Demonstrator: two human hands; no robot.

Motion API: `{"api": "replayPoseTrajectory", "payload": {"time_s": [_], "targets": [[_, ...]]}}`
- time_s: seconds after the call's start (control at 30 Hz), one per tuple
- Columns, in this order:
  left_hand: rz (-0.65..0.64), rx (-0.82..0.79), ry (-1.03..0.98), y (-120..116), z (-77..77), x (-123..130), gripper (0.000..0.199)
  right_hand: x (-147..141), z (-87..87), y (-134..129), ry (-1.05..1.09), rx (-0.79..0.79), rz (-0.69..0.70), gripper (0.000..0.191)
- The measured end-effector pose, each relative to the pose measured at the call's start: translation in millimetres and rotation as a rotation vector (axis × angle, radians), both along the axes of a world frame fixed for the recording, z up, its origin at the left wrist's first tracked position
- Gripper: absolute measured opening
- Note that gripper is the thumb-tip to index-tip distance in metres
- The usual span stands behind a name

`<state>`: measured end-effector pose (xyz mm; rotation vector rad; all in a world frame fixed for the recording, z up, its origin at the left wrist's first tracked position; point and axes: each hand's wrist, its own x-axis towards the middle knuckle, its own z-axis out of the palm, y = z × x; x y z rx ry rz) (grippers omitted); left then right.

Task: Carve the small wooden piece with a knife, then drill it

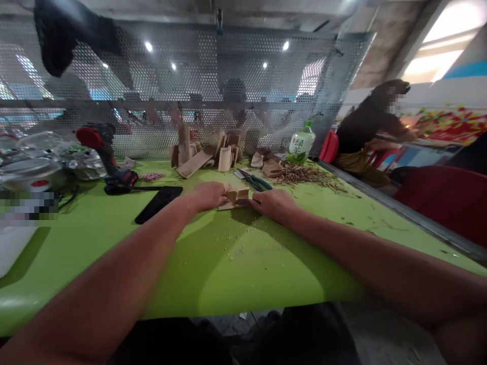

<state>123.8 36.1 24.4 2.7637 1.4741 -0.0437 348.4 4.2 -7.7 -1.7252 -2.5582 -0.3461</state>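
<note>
Both arms reach forward over a green tabletop [213, 268]. My left hand [209, 196] has its fingers closed on the left side of a small piece of pale wood [238, 193], which has upright parts. From the right, my right hand [277, 204] pinches near the other end of this piece. Its fingertips are partly hidden, so I cannot make out whether it also holds something thin. Just behind the hands lies a pliers-like tool with green handles [261, 182]. Pale crumbs [232, 248] are scattered on the table in front of the wood.
A black phone [160, 204] and a cordless drill [110, 162] are on the left. Wooden offcuts [196, 161], a pile of brown sticks [300, 174] and a green-capped bottle [301, 143] line the back, before a perforated metal screen [160, 91]. Another person [367, 119] sits at right.
</note>
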Motion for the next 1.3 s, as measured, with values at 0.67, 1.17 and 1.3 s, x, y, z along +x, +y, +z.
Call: {"api": "replayPoseTrajectory", "payload": {"time_s": [0.67, 1.17, 1.3], "targets": [[-0.036, 0.004, -0.011, 0.4, -0.8, -0.2, 0.024, -0.7, 1.2, 4.6, -0.02, -0.036, 0.0, 0.045], [-0.009, -0.018, 0.002, -4.2, 3.9, 2.6, 0.022, 0.7, 3.3, 7.4, -0.026, -0.03, 0.019, 0.043], [-0.019, -0.021, -0.008, -4.2, 3.6, 3.3, 0.02, -1.5, 4.0, 5.1, -0.059, -0.061, 0.079, 0.047]]}}
